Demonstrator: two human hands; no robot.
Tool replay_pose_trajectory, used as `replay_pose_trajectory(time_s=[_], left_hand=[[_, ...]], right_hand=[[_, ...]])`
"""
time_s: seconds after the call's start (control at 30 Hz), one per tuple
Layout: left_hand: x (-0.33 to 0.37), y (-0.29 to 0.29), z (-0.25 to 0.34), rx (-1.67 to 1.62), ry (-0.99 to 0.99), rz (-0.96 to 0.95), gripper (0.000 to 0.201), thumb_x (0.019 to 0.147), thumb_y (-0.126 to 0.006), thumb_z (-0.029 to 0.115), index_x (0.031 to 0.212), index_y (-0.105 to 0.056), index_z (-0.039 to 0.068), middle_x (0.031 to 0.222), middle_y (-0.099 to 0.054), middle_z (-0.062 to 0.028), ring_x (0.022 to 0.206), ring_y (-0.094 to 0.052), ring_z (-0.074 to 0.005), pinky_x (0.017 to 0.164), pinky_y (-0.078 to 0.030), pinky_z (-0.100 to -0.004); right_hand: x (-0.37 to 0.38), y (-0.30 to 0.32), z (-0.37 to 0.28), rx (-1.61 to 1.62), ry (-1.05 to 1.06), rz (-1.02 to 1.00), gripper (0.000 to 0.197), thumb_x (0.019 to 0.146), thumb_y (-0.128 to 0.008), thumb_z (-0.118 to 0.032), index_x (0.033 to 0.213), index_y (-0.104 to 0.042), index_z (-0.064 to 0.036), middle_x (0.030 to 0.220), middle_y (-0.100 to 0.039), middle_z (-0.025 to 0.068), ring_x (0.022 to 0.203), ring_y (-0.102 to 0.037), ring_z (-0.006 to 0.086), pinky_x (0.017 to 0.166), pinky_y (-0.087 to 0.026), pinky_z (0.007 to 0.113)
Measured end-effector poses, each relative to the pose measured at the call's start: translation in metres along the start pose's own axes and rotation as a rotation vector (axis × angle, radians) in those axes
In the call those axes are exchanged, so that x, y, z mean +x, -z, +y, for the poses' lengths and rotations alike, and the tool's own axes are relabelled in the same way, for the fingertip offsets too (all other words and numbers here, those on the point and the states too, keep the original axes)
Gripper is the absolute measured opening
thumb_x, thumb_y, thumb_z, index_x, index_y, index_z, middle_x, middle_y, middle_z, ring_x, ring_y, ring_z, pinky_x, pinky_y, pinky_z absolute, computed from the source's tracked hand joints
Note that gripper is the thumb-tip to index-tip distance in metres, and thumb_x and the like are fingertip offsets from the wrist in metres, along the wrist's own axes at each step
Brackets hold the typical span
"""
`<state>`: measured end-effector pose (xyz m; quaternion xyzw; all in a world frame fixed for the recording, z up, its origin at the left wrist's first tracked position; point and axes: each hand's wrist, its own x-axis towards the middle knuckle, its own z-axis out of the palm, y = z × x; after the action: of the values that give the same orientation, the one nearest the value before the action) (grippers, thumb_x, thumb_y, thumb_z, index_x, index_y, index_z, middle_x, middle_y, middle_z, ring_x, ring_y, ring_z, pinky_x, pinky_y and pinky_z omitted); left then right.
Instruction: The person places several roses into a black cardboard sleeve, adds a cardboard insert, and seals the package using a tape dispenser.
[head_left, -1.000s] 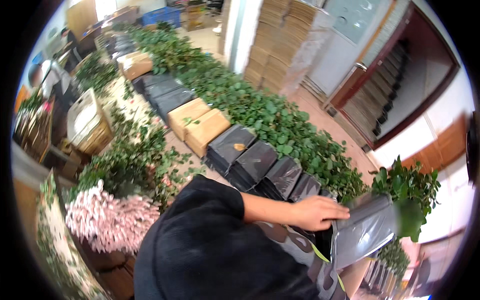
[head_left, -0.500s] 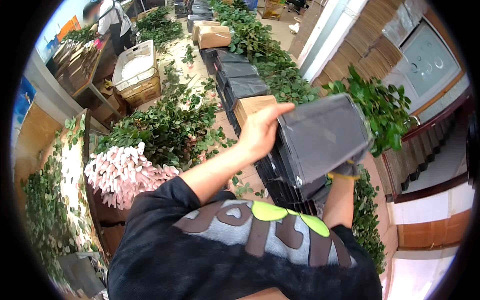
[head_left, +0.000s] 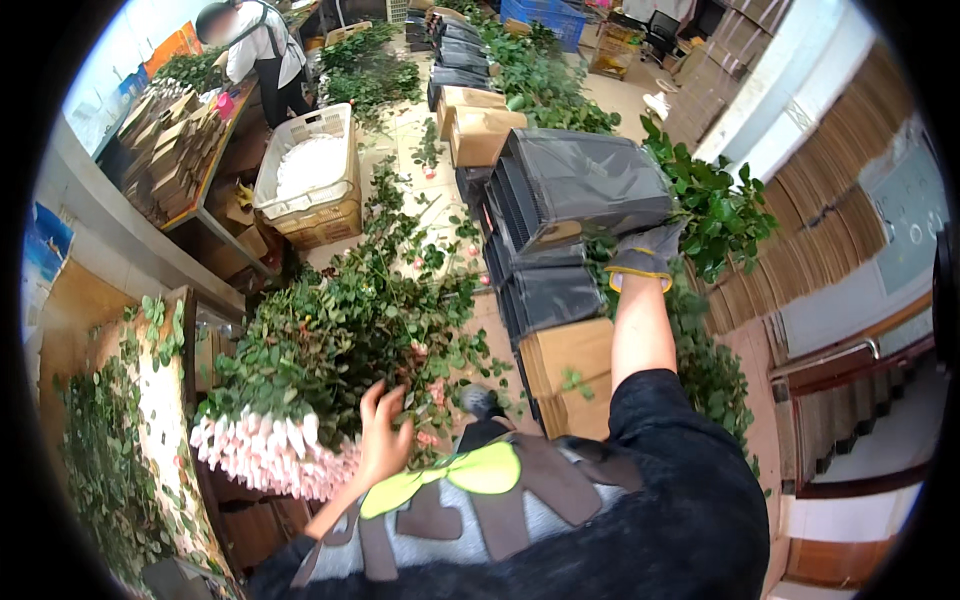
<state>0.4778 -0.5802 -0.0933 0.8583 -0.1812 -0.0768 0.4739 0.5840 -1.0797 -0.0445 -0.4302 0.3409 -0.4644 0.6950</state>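
Observation:
My right hand (head_left: 645,256), in a grey glove with a yellow cuff, grips a wrapped bunch of leafy stems (head_left: 590,185) at its leafy end. A dark box-shaped sleeve covers the bunch, hiding any blooms, while green leaves (head_left: 712,215) stick out at the right. The bunch is over a row of similar dark wrapped bunches (head_left: 550,298); whether it rests on them I cannot tell. My bare left hand (head_left: 384,440) is empty, fingers apart, beside a heap of leafy stems (head_left: 310,340) whose pale pink sleeved heads (head_left: 270,455) face me.
Brown paper-wrapped bunches (head_left: 570,370) lie in the same row. A crate (head_left: 310,185) with white material stands at the left, near a co-worker (head_left: 265,55) at a bench. Loose leaves and stems litter the floor. Flattened cardboard (head_left: 800,240) leans at the right.
The wrapped bunch has moved farther from me, over the row. My left hand has let go of it and come back down to the left, near the heap.

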Motion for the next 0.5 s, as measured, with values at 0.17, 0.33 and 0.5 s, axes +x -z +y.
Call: replay_pose_trajectory(time_s=[0.17,0.33,0.5], left_hand=[[-0.049,-0.011,-0.099,0.086,0.39,0.063,0.052,0.075,-0.062,-0.002,0.124,-0.051,0.005,0.135,-0.033,-0.0209,0.097,-0.062,-0.029,0.08,-0.054,-0.0322],[-0.05,-0.026,-0.099,0.124,0.668,0.067,0.047,0.076,-0.068,0.0,0.12,-0.058,0.012,0.138,-0.03,-0.016,0.095,-0.059,-0.0257,0.074,-0.056,-0.0338],[-0.024,-0.027,-0.082,0.27,0.631,0.001,0.049,0.073,-0.07,0.006,0.12,-0.057,0.009,0.14,-0.029,-0.0166,0.099,-0.06,-0.028,0.079,-0.054,-0.0354]], right_hand=[[0.086,-0.045,0.123,-0.214,-0.137,0.064,0.047,0.086,-0.047,-0.041,0.114,-0.064,-0.0081,0.113,-0.063,0.0167,0.102,-0.062,0.0276,0.084,-0.049,0.037],[0.098,-0.048,0.233,-0.734,-0.331,0.08,0.044,0.086,-0.048,-0.038,0.113,-0.066,-0.0084,0.112,-0.064,0.0165,0.102,-0.063,0.027,0.083,-0.05,0.036],[0.102,-0.042,0.223,-1.23,-0.393,-0.202,0.041,0.086,-0.048,-0.035,0.112,-0.067,-0.0087,0.111,-0.065,0.0163,0.101,-0.064,0.0264,0.082,-0.05,0.036]])
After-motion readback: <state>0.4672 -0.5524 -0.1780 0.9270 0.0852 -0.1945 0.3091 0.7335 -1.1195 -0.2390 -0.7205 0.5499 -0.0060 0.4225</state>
